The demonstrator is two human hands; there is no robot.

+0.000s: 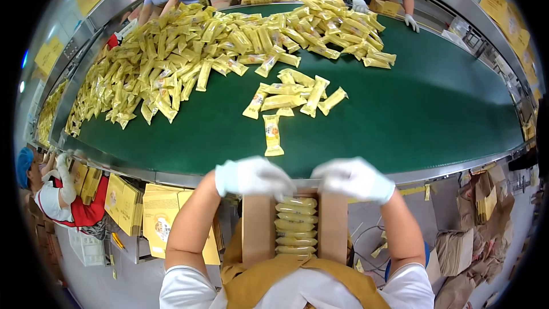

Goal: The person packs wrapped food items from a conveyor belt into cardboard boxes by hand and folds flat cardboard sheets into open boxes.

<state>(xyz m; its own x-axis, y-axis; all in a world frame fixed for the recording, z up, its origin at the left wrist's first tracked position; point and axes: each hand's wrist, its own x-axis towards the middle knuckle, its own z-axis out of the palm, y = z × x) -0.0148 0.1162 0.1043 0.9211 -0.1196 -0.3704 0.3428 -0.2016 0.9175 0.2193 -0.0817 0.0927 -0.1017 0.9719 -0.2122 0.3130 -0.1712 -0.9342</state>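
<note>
Several plump packets (295,218) lay in a near-to-far row inside the open carton (258,229), so I judged the filling well begun; I couldn't tell how much room remained, since the mustard-brown apron (246,286) hid the carton's near end. Plenty was left on the green tabletop (400,120): one loose packet (273,135) near the carton, a small cluster (284,101) just beyond it, and a large heap (240,40) spread across the far side and the left. On my feed the left hand (254,176) and right hand (355,179) hung apart from each other around the carton's far end; blur kept me from telling whether either gripped anything. The packets looked glossy and crinkled, pillow-shaped with flat sealed ends; the carton was matte cardboard, the tabletop smooth.
</note>
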